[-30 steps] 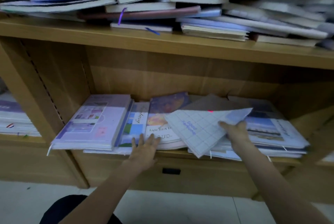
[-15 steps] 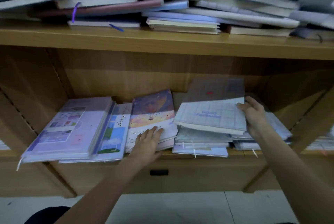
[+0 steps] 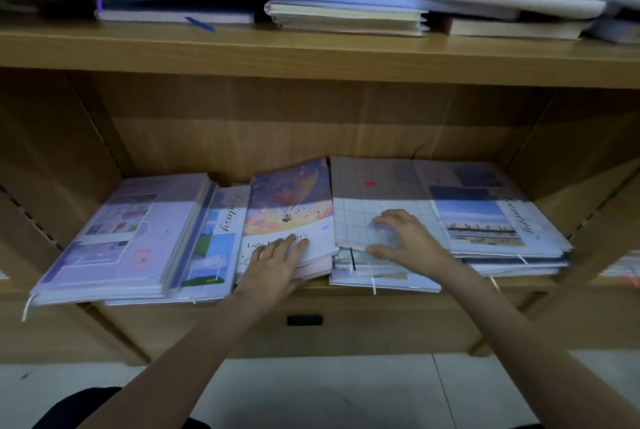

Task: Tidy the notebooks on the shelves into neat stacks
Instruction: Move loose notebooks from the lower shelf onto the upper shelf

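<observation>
Here, two hands tidy notebooks on the lower shelf.
Left hand lies flat, fingers straight, on the balloon-cover notebook; right hand, fingers spread and arched, presses the grid notebook, spine running front-to-back.

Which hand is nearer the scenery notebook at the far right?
Right. The right hand rests on the grid notebook beside the scenery notebook; the left hand lies farther left, on the balloon notebook.

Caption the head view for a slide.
Left hand rests flat on the balloon-cover notebook; right hand presses the grid-cover notebook onto its stack.
</observation>
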`<state>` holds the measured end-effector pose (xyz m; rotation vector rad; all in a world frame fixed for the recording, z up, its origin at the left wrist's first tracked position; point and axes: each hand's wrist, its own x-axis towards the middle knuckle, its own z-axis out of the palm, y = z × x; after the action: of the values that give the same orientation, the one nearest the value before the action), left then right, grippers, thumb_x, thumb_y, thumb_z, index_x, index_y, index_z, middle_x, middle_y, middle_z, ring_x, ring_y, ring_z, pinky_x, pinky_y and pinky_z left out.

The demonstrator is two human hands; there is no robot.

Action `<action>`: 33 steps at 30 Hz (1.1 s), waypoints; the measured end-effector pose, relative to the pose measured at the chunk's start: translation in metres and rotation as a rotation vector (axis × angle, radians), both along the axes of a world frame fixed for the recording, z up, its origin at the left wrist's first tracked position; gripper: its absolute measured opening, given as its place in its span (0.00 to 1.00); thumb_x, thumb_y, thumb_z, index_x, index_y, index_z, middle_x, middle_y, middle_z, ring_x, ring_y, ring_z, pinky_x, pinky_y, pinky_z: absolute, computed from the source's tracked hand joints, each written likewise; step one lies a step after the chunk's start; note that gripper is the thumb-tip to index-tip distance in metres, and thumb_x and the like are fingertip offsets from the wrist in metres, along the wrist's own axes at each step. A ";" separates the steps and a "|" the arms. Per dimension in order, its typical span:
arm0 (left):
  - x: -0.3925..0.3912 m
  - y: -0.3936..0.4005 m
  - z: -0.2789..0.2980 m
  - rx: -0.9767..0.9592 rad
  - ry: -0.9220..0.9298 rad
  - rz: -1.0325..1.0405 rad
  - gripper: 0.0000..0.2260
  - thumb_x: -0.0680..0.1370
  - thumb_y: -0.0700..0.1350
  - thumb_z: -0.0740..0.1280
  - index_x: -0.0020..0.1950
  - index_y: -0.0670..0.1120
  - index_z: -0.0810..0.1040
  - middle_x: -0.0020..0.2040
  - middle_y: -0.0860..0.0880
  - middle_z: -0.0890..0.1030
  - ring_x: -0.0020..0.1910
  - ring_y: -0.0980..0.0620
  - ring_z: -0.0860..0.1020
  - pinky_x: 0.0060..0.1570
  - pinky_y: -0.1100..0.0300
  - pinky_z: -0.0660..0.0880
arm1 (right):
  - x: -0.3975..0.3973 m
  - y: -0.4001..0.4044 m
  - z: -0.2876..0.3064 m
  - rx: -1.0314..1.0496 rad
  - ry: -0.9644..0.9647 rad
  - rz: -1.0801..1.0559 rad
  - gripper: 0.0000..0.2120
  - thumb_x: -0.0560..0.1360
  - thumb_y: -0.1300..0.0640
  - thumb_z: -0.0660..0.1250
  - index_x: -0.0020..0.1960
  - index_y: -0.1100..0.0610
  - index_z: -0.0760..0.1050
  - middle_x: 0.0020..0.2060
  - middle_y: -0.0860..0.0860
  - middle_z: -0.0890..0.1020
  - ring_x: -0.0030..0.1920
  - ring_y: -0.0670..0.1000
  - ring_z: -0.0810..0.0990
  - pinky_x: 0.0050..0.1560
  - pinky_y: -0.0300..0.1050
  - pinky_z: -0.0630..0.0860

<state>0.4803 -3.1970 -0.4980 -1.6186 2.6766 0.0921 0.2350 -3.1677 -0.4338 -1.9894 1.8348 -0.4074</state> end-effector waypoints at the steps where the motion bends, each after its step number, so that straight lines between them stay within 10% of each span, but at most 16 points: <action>1: 0.002 0.001 -0.001 -0.013 0.007 -0.003 0.30 0.80 0.54 0.58 0.76 0.50 0.46 0.77 0.48 0.51 0.75 0.47 0.54 0.72 0.51 0.50 | 0.008 0.000 -0.004 -0.018 0.001 0.036 0.31 0.72 0.45 0.69 0.70 0.55 0.66 0.68 0.52 0.65 0.69 0.52 0.63 0.65 0.38 0.58; 5: 0.034 0.011 -0.010 -0.211 0.058 -0.094 0.40 0.58 0.52 0.80 0.65 0.47 0.65 0.58 0.44 0.79 0.58 0.45 0.78 0.59 0.43 0.71 | 0.045 -0.005 -0.015 -0.017 0.255 0.228 0.41 0.71 0.40 0.68 0.76 0.53 0.52 0.75 0.53 0.53 0.75 0.55 0.50 0.73 0.49 0.47; 10: 0.100 0.026 -0.014 -0.316 -0.064 0.015 0.45 0.50 0.54 0.81 0.64 0.47 0.68 0.60 0.41 0.78 0.64 0.42 0.66 0.68 0.43 0.48 | 0.097 -0.016 -0.038 -0.177 0.816 0.374 0.41 0.51 0.42 0.81 0.59 0.59 0.78 0.60 0.62 0.77 0.62 0.64 0.75 0.62 0.66 0.67; 15: 0.141 0.026 -0.020 -0.327 -0.143 0.060 0.38 0.49 0.48 0.82 0.57 0.48 0.76 0.54 0.42 0.81 0.60 0.41 0.69 0.67 0.42 0.51 | 0.137 -0.024 -0.036 -0.204 0.916 0.314 0.32 0.51 0.60 0.81 0.53 0.71 0.78 0.49 0.69 0.79 0.51 0.68 0.79 0.58 0.67 0.71; 18: 0.144 0.024 -0.027 -0.367 -0.103 0.049 0.30 0.51 0.43 0.81 0.52 0.45 0.80 0.48 0.43 0.81 0.57 0.44 0.69 0.66 0.45 0.54 | 0.141 -0.017 -0.052 -0.114 0.952 0.353 0.32 0.75 0.64 0.63 0.72 0.74 0.52 0.70 0.72 0.57 0.71 0.70 0.57 0.72 0.63 0.52; 21: 0.149 0.027 -0.030 -0.423 -0.069 0.062 0.28 0.51 0.42 0.81 0.51 0.44 0.81 0.50 0.42 0.82 0.59 0.44 0.69 0.64 0.43 0.58 | 0.157 -0.012 -0.047 0.006 0.768 0.390 0.33 0.78 0.60 0.57 0.76 0.65 0.43 0.74 0.66 0.47 0.75 0.64 0.46 0.74 0.56 0.44; 28: 0.185 0.040 -0.026 -0.355 -0.094 0.230 0.47 0.49 0.47 0.81 0.65 0.54 0.67 0.66 0.39 0.68 0.63 0.36 0.66 0.59 0.36 0.68 | 0.237 -0.018 -0.055 0.071 0.124 0.271 0.44 0.73 0.47 0.69 0.77 0.56 0.44 0.72 0.58 0.59 0.72 0.59 0.57 0.72 0.51 0.57; 33: 0.178 0.037 -0.013 -0.218 -0.219 0.275 0.45 0.52 0.47 0.81 0.66 0.57 0.68 0.66 0.33 0.70 0.59 0.28 0.72 0.50 0.31 0.71 | 0.264 -0.032 -0.050 0.300 -0.831 -0.253 0.37 0.72 0.57 0.72 0.74 0.55 0.56 0.70 0.55 0.65 0.69 0.55 0.66 0.69 0.51 0.65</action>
<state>0.6587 -3.1601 -0.5109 -1.9216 2.3576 -0.3654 0.4991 -3.1995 -0.4838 -1.1239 1.4720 -0.8259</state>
